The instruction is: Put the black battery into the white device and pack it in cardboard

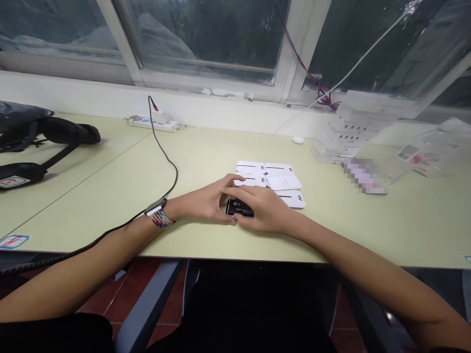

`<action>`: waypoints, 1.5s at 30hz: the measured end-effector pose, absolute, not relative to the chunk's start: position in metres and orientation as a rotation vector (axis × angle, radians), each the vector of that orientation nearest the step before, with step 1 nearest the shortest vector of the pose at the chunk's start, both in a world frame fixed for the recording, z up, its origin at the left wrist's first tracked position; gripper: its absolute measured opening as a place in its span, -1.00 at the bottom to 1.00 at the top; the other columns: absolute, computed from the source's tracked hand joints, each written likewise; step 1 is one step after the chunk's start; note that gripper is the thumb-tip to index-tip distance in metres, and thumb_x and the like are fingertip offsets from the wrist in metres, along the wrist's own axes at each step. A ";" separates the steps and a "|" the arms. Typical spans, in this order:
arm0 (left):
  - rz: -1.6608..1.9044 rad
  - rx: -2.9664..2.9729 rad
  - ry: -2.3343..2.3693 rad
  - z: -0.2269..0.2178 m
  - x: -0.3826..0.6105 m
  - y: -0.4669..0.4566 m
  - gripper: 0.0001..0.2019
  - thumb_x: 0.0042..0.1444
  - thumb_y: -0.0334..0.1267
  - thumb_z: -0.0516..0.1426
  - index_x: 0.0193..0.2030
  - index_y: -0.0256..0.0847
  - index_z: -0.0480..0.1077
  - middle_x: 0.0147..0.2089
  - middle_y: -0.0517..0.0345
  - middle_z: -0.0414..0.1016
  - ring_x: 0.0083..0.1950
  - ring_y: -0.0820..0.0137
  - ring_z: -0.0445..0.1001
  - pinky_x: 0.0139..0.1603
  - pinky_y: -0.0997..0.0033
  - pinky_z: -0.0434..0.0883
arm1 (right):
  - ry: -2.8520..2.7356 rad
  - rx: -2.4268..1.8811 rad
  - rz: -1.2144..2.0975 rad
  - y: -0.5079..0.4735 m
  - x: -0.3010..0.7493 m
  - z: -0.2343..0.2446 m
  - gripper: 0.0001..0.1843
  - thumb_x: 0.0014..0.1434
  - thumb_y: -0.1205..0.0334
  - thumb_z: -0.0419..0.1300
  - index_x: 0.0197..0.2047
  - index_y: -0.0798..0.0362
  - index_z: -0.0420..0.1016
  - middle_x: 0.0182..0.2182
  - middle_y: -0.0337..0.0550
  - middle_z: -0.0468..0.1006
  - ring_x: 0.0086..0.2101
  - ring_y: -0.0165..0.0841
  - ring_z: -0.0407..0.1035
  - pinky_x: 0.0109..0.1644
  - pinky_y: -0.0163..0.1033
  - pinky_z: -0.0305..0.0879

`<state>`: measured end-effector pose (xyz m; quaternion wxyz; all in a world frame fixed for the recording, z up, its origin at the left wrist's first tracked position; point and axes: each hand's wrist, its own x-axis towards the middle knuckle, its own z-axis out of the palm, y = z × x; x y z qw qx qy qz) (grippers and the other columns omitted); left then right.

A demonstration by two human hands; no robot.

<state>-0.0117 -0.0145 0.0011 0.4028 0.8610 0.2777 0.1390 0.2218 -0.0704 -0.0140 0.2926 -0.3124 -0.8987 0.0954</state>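
A black flat block [240, 208] printed with white "mAh" lettering, like a power bank, lies at the near left of a group of white cards or flat packs [280, 169]. My right hand [268, 210] covers its right part, thumb at the near edge and fingers curled over the far side. On the other side my left hand [206, 202] makes a wide C around the block's left end. Its thumb tip is by the near edge, and its index finger reaches over a white card. Whether the left fingers touch the block is hard to see.
A black cable [172, 164] runs from a power strip [158, 123] across the table and under my left forearm. White boxes [340, 139], a small white oval object [298, 140] and a clear plastic bag [423, 152] stand back right. Black gear [47, 137] lies far left.
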 end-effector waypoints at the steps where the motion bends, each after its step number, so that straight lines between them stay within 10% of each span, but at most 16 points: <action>1: 0.346 2.172 0.704 0.001 -0.012 -0.014 -0.05 0.13 -0.08 0.46 0.54 -0.02 0.07 0.14 -0.04 0.51 -0.13 0.23 0.56 -0.26 0.30 0.41 | -2.396 -0.824 0.264 -0.071 0.224 -0.014 -0.40 0.33 0.34 0.27 0.41 0.01 0.39 0.04 0.00 0.68 -0.08 -0.15 0.57 -0.02 -0.01 0.51; 9: 0.361 2.230 0.708 -0.001 -0.010 -0.012 0.01 0.07 -0.04 0.49 0.56 0.01 0.06 0.04 0.05 0.50 0.02 0.14 0.55 0.02 0.15 0.46 | -2.416 -0.693 0.302 -0.073 0.233 -0.015 -0.76 0.40 0.35 0.22 0.08 0.00 0.61 0.10 -0.01 0.67 0.16 -0.10 0.46 0.28 0.11 0.44; 28: 0.353 2.264 0.771 0.001 -0.012 -0.012 0.00 0.00 -0.01 0.50 0.53 0.00 0.15 0.13 -0.01 0.51 0.11 0.06 0.56 0.10 0.10 0.47 | -2.560 -0.656 0.198 -0.078 0.246 -0.021 -0.54 0.49 0.21 0.21 0.39 0.02 0.53 0.28 -0.07 0.65 0.46 -0.03 0.23 0.52 0.28 0.28; 45: 0.268 2.312 0.811 0.002 -0.011 -0.009 -0.05 0.07 0.05 0.48 0.51 -0.01 0.16 0.18 -0.05 0.48 0.16 0.04 0.53 0.16 0.07 0.44 | -2.357 -1.215 0.005 -0.047 0.319 -0.017 -0.68 0.47 0.21 0.12 0.09 0.06 0.68 0.03 0.12 0.71 0.03 -0.02 0.57 0.14 0.18 0.48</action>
